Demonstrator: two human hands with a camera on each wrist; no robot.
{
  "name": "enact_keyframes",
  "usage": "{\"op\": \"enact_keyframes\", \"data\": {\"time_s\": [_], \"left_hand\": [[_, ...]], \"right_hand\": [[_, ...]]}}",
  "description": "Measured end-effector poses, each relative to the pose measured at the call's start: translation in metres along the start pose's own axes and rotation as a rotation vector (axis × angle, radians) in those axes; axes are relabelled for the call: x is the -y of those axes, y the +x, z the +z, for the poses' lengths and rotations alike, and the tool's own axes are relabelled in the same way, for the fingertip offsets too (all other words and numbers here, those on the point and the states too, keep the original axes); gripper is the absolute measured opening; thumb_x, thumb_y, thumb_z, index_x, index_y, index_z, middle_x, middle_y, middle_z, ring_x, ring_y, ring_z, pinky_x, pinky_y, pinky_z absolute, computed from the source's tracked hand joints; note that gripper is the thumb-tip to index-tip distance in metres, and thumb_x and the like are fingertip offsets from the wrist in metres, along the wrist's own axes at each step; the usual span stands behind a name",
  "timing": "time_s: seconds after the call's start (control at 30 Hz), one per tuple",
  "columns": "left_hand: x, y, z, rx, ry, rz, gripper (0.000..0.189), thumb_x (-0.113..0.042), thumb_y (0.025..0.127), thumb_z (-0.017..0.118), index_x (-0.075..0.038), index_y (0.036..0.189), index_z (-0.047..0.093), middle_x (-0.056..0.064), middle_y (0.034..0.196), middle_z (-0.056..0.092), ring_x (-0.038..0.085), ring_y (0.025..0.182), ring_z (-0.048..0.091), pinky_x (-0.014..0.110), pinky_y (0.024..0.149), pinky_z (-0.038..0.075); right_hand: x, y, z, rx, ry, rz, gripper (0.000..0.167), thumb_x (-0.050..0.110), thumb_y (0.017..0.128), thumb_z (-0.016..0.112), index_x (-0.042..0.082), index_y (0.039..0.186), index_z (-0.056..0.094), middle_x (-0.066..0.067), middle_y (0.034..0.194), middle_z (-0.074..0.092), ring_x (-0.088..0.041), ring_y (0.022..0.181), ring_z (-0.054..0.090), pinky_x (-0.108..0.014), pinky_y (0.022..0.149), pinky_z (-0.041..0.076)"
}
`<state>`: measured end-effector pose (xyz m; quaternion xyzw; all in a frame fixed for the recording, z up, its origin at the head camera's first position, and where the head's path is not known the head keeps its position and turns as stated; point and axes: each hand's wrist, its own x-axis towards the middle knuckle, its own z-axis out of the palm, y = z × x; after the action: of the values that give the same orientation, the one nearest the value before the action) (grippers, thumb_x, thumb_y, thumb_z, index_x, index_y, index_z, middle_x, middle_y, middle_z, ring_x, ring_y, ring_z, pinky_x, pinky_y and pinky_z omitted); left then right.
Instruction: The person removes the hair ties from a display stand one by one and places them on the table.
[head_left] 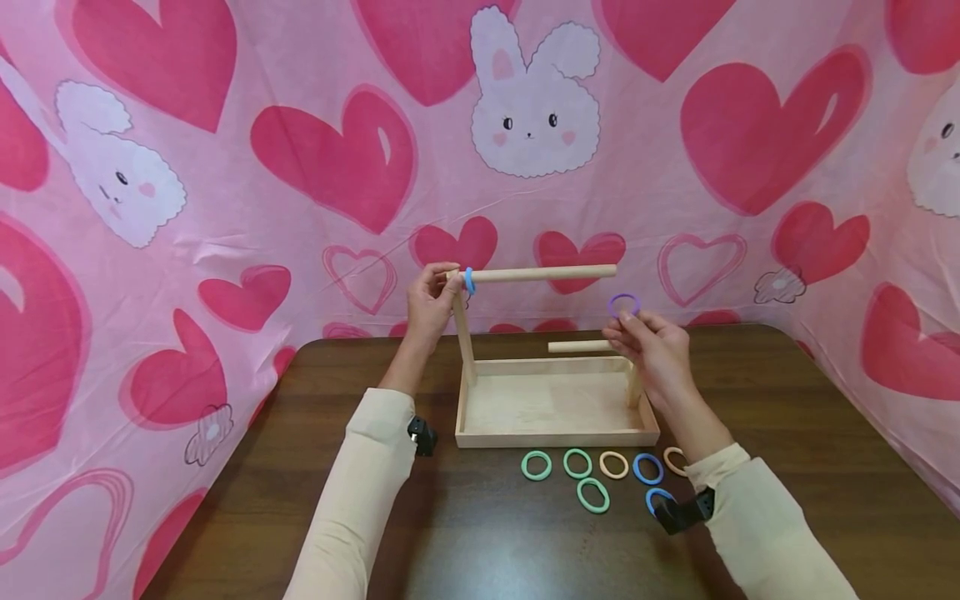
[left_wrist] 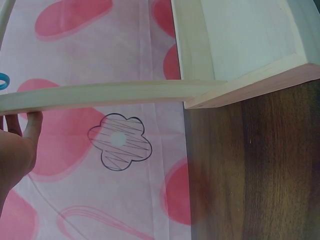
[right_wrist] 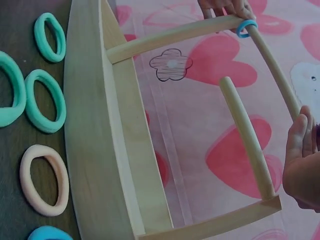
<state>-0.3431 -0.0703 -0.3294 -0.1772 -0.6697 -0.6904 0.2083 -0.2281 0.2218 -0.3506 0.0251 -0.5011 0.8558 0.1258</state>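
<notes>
My left hand (head_left: pixel 431 304) grips the top of a tall wooden post (head_left: pixel 464 342), where a long horizontal rod (head_left: pixel 555 273) begins. A light-blue ring (head_left: pixel 469 281) hangs on that rod, right beside the fingertips. Between thumb and fingers, my right hand (head_left: pixel 656 350) pinches a thin purple ring (head_left: pixel 624 294), a little below and near the rod's free right end. That ring is mostly hidden in the right wrist view. A shorter, lower rod (head_left: pixel 577 346) points left from a post (head_left: pixel 633 387) on the stand's right side, partly behind my right hand.
The posts rise from a shallow wooden tray (head_left: pixel 555 440) on a dark wooden table (head_left: pixel 360 517). In front of it lie several rings: green (head_left: pixel 536 478), peach (head_left: pixel 613 477) and blue (head_left: pixel 648 482). Another blue ring is partly covered by the right wrist camera (head_left: pixel 686 512). Pink heart-print cloth (head_left: pixel 442 192) hangs behind.
</notes>
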Motion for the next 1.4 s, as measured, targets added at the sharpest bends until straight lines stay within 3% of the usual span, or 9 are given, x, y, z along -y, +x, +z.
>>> {"op": "enact_keyframes", "data": {"time_s": [0.27, 0.77, 1.03, 1.4], "left_hand": [[-0.001, 0.001, 0.001, -0.002, -0.024, -0.002, 0.022, 0.002, 0.096, 0.065, 0.012, 0.115, 0.061, -0.014, 0.083, 0.065, 0.001, 0.078, 0.062, 0.016, 0.073, 0.054], [-0.001, 0.001, 0.000, -0.010, -0.008, 0.000, 0.021, 0.002, 0.096, 0.065, 0.012, 0.115, 0.062, -0.009, 0.086, 0.065, 0.002, 0.077, 0.062, 0.016, 0.072, 0.055], [-0.001, 0.001, 0.001, 0.004, -0.004, -0.017, 0.022, 0.001, 0.097, 0.063, 0.010, 0.117, 0.062, -0.011, 0.085, 0.063, 0.001, 0.077, 0.062, 0.017, 0.070, 0.057], [-0.002, 0.000, 0.001, -0.002, 0.007, -0.019, 0.021, 0.001, 0.097, 0.064, 0.010, 0.116, 0.062, -0.009, 0.086, 0.064, 0.001, 0.077, 0.063, 0.017, 0.073, 0.055]], "right_hand": [[-0.001, -0.007, -0.008, 0.102, 0.002, 0.062, 0.027, 0.004, 0.102, 0.056, 0.011, 0.080, 0.070, 0.001, 0.077, 0.078, -0.008, 0.074, 0.077, -0.021, 0.073, 0.061], [-0.008, -0.017, -0.022, 0.289, -0.094, 0.196, 0.029, 0.005, 0.105, 0.051, 0.016, 0.093, 0.075, 0.004, 0.085, 0.079, -0.006, 0.078, 0.076, -0.021, 0.076, 0.061], [-0.021, -0.028, -0.029, 0.413, -0.134, 0.321, 0.028, 0.006, 0.106, 0.050, 0.016, 0.094, 0.073, 0.004, 0.084, 0.078, -0.005, 0.080, 0.076, -0.020, 0.075, 0.061], [-0.044, -0.042, -0.037, 0.514, -0.228, 0.447, 0.022, 0.009, 0.105, 0.052, 0.016, 0.096, 0.072, 0.007, 0.085, 0.076, -0.004, 0.081, 0.075, -0.020, 0.077, 0.061]]}}
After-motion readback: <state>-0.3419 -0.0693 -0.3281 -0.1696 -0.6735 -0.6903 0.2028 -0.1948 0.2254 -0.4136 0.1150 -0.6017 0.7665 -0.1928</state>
